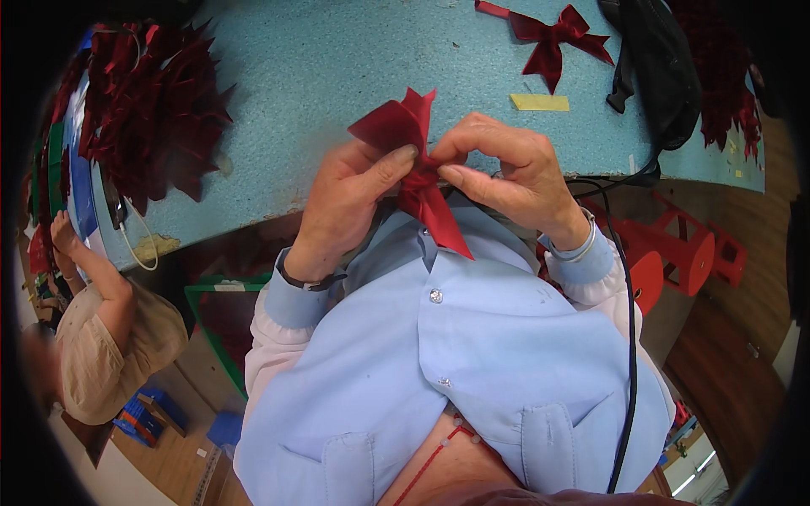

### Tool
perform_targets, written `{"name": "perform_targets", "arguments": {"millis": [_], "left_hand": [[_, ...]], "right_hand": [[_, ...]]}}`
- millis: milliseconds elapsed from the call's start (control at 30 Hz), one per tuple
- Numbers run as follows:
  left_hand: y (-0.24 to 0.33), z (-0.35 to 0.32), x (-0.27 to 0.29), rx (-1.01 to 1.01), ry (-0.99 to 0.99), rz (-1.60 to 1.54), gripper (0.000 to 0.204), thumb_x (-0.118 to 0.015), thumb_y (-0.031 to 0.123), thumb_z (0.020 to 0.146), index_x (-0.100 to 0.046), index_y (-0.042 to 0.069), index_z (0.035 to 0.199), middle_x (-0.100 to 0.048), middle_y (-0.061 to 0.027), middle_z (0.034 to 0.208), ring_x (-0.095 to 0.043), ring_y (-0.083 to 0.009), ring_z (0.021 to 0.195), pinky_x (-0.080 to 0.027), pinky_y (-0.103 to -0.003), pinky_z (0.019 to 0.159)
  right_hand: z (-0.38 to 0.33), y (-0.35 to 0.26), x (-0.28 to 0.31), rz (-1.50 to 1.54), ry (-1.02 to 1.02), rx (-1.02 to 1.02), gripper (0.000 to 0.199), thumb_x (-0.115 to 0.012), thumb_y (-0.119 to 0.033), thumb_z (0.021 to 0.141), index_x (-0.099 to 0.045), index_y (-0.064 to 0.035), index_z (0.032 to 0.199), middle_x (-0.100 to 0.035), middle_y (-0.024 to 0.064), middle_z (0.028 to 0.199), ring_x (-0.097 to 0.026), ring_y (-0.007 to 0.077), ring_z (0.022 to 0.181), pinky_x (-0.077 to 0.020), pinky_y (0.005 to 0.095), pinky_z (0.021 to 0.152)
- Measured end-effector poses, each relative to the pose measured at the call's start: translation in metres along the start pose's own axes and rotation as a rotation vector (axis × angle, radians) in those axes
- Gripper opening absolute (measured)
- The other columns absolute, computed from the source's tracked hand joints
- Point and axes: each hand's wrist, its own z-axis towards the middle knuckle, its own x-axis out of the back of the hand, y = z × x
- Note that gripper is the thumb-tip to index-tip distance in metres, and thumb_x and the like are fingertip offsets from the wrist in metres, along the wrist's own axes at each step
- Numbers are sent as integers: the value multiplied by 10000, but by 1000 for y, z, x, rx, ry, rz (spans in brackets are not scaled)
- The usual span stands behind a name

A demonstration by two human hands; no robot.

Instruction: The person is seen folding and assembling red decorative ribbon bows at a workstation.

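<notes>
A dark red velvet ribbon bow (429, 207) is held up at the near edge of the blue-green table (337, 51). My left hand (344, 192) grips the bow from the left, its thumb pressed on the ribbon close to the knot. From the right, my right hand (516, 173) pinches the bow's middle between thumb and forefinger. One loop and a notched end point up and away; another tail hangs toward my shirt. The far side of the bow and some left fingers are hidden.
A large heap of red ribbon bows (156, 110) covers the table's left. Another bow (557, 40) lies at the far right, near yellow tape (540, 102) and a black bag (658, 72). A black cable (631, 337) runs down my right side. A co-worker (118, 337) is at left; red stools (675, 253) stand right.
</notes>
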Motion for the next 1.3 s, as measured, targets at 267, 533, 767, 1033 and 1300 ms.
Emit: {"name": "perform_targets", "arguments": {"millis": [267,533,767,1033,1300], "left_hand": [[-12,7,-9,37,20,-8,238,-586,153,880,-578,-12,1051,-625,-57,949,-585,-104,845,-460,-226,744],[-12,14,-12,-1,87,10,222,-595,131,872,-580,-11,1042,-620,-54,936,-576,-111,835,-454,-228,748],[-8,7,-12,-736,312,975,237,-677,4,733,-595,18,955,-623,-74,909,-577,-191,808,-448,-273,727],[-6,7,-5,-985,56,1298,264,-681,-45,637,-585,25,873,-586,-75,817,-540,-246,788,-437,-328,707],[-7,17,10,-951,-70,1375,303,-646,-78,651,-514,23,903,-534,-95,821,-505,-271,816,-439,-350,707]], "right_hand": [[-4,10,1,-152,19,198,159,-640,95,629,-567,11,743,-581,72,694,-547,179,640,-434,264,552],[-8,21,1,-166,119,6,123,-636,60,648,-569,7,737,-579,63,692,-545,157,618,-434,255,546],[-6,26,0,-153,109,-81,95,-634,29,672,-581,11,749,-582,62,699,-556,137,622,-444,248,564],[-8,23,-11,-82,66,-175,106,-644,10,670,-594,9,763,-588,61,708,-568,136,628,-454,250,576],[-3,32,-20,-102,19,-190,109,-650,2,671,-603,0,769,-589,55,710,-574,127,625,-459,246,573]]}}
